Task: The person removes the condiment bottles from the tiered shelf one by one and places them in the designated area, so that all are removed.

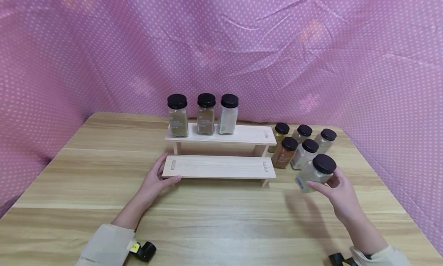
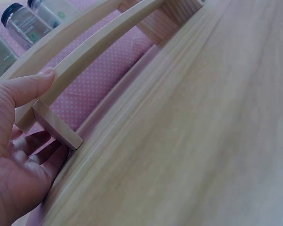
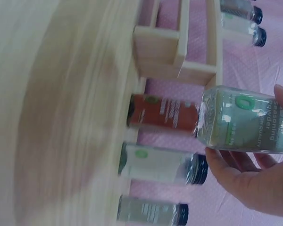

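My right hand (image 1: pixel 340 193) holds a glass seasoning jar (image 3: pixel 243 120) with a black lid, tilted and raised above the table at the right. Pale contents and a "Seasoning Powder" label show through its side. At the left end of the two-tier wooden rack (image 1: pixel 218 166), my left hand (image 1: pixel 155 183) grips the lower step. Its thumb lies along the front edge, and its other fingers reach round the end by the leg (image 2: pixel 59 125). On the upper step stand three black-lidded jars: two with brownish powder (image 1: pixel 178 117) (image 1: pixel 206 116) and one whitish (image 1: pixel 228 116).
Several more jars stand on the table right of the rack, among them a reddish one (image 1: pixel 283 154), a white one (image 1: pixel 304 155) and a yellowish one (image 1: pixel 281 133). A pink dotted cloth (image 1: pixel 221 46) hangs behind the wood-grain table (image 1: pixel 221 223).
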`<action>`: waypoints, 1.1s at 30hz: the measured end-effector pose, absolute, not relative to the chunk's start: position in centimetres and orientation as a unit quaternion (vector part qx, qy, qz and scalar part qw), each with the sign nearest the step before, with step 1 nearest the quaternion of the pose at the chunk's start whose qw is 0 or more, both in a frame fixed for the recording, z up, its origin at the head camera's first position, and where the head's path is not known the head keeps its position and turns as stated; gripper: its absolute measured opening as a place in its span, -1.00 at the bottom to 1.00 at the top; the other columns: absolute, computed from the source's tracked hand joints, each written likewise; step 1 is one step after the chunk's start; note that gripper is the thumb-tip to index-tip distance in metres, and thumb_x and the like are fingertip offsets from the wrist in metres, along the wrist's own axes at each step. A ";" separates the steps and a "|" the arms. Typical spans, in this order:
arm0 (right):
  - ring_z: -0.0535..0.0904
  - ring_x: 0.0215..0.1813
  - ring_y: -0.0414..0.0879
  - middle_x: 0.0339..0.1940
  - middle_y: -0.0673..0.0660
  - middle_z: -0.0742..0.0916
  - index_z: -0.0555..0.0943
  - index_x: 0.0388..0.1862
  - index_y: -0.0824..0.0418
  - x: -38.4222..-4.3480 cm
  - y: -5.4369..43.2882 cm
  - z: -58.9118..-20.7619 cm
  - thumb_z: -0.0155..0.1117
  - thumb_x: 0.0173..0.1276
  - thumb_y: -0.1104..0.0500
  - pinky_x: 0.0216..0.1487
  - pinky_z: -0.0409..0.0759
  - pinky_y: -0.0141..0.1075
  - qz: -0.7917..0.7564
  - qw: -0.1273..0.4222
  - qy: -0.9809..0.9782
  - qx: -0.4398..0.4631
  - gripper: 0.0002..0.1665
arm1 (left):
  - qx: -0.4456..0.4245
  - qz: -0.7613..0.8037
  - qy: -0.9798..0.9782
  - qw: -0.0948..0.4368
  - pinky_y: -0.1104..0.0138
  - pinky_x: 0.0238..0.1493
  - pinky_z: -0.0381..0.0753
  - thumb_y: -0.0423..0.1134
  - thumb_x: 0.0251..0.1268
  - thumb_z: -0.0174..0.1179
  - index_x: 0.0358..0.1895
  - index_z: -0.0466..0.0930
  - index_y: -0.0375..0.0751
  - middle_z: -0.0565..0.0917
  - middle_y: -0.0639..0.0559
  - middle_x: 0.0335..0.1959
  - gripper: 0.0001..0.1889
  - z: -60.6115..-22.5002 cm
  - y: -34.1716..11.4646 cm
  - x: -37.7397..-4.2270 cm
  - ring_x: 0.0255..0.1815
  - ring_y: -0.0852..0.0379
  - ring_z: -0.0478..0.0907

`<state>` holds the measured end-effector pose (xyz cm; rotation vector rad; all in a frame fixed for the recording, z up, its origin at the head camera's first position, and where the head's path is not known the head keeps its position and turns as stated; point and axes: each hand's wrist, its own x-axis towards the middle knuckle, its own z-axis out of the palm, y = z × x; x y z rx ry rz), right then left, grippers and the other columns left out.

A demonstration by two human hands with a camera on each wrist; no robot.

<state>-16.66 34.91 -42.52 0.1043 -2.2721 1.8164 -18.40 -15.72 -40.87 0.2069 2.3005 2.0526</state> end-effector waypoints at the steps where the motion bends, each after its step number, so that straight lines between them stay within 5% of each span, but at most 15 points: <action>1: 0.36 0.06 0.00 0.08 0.21 0.46 0.29 0.20 0.07 -16.6 35.2 -42.5 0.35 -0.08 0.41 -0.12 0.42 -0.40 0.616 0.117 -0.778 0.034 -0.18 | 0.067 0.664 0.744 0.026 0.42 -0.19 0.42 -0.35 -0.10 0.30 0.34 -0.14 -0.12 0.28 -0.27 0.15 -0.06 -40.9 -15.7 -18.4 0.07 -0.07 0.27; 21: 0.42 -0.01 -0.16 0.00 0.11 0.51 0.27 0.21 0.13 -17.8 40.1 -42.6 0.27 0.02 0.38 -0.15 0.39 -0.51 0.606 0.103 -0.789 0.015 -0.27 | 0.061 0.658 0.750 0.027 0.39 -0.22 0.44 -0.32 -0.12 0.31 0.34 -0.14 -0.12 0.28 -0.28 0.14 -0.05 -40.8 -15.7 -18.4 0.04 -0.08 0.28; 33: 0.39 -0.04 -0.28 -0.03 -0.03 0.49 0.25 0.22 0.05 -18.8 40.9 -41.6 0.35 -0.02 0.02 -0.21 0.38 -0.57 0.562 0.081 -0.823 -0.018 -0.19 | 0.059 0.658 0.750 0.030 0.40 -0.19 0.41 -0.32 -0.12 0.31 0.34 -0.14 -0.11 0.27 -0.27 0.15 -0.05 -40.9 -15.8 -18.4 0.07 -0.07 0.26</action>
